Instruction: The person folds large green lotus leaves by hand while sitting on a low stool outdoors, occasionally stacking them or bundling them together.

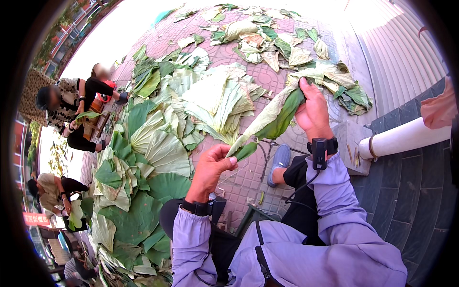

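A long folded lotus leaf (275,117), pale on one face and green on the other, is stretched between my two hands at a slant. My left hand (209,171) pinches its lower narrow end. Higher up and to the right, my right hand (313,109) grips the upper end with the thumb along the top edge. Just beyond the leaf, a fanned stack of pale green leaves (217,100) lies on the paving. To my left spreads a large heap of lotus leaves (136,217), dark green and pale sides mixed.
More loose leaves (258,40) are scattered farther off on the pink paving. At right stand a white pole (406,138) on a concrete block (351,138) and a ribbed shutter (397,43). Two people (62,112) (60,201) handle leaves on the left. My blue shoe (279,162) is below.
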Motion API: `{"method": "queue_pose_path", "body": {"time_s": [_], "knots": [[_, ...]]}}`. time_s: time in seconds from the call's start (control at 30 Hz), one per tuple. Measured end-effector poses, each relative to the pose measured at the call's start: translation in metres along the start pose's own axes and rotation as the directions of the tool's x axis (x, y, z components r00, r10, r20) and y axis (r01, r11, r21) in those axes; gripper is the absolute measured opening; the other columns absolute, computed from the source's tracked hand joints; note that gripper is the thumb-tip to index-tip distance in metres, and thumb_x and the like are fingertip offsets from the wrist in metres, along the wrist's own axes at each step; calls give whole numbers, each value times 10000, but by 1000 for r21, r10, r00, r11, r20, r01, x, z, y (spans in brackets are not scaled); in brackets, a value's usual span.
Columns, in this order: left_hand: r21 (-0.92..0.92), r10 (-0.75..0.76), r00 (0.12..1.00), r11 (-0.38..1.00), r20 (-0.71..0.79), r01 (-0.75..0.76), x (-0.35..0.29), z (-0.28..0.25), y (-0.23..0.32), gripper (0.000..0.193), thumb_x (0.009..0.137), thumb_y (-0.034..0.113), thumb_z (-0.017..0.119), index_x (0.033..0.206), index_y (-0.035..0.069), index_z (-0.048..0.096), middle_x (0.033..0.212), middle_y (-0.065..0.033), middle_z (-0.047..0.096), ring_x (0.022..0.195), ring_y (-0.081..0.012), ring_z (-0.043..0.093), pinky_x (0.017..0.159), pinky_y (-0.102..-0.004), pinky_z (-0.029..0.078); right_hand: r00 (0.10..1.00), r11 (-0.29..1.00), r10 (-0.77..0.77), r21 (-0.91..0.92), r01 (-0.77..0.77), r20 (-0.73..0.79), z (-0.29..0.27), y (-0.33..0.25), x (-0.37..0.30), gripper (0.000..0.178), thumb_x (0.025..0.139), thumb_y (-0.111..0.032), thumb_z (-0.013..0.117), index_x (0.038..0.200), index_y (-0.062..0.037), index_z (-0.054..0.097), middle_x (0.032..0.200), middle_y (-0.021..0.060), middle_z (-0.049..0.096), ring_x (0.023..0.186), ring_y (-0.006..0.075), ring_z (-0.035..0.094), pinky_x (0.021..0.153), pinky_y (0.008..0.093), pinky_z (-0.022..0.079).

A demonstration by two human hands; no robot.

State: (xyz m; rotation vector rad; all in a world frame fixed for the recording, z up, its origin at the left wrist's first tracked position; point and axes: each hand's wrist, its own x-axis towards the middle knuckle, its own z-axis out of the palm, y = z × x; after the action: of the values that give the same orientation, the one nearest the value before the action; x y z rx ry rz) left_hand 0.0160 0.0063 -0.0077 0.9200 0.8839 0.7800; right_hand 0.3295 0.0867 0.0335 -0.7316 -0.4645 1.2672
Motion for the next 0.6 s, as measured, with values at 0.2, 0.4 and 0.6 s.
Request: {"method": "queue_pose_path", "body": {"time_s": [0.2, 0.4, 0.6], "knots": [[64, -2, 1000, 998, -11, 3, 3, 1, -5, 407, 889, 11, 743, 1280, -23, 633, 1159, -91, 703, 1038, -163, 669, 930, -314, 540, 987, 990, 125, -76, -118, 101, 4, 1, -7, 133, 1043, -159, 635, 1106, -43, 620, 996, 60, 710, 829, 176, 713, 756, 343, 602], [313, 88, 985, 949, -151, -37, 9, 7, -10, 628, 855, 103, 816, 1413, -33, 561, 1371, -163, 616, 1288, -262, 579, 1080, -384, 479, 912, 932, 336, -224, -286, 235, 28, 16, -31, 219, 1035, -143, 640, 1199, 1, 657, 1077, 69, 732, 911, 145, 715, 840, 315, 586], [339, 208, 964, 930, -164, -143, 14, 15, -12, 667, 883, 132, 800, 1476, 6, 520, 1425, -168, 578, 1340, -276, 550, 1131, -407, 434, 764, 818, 500, -510, -264, 407, 30, 36, -44, 172, 1035, -128, 623, 1152, -18, 686, 1007, 4, 699, 891, 86, 655, 811, 262, 539]]}}
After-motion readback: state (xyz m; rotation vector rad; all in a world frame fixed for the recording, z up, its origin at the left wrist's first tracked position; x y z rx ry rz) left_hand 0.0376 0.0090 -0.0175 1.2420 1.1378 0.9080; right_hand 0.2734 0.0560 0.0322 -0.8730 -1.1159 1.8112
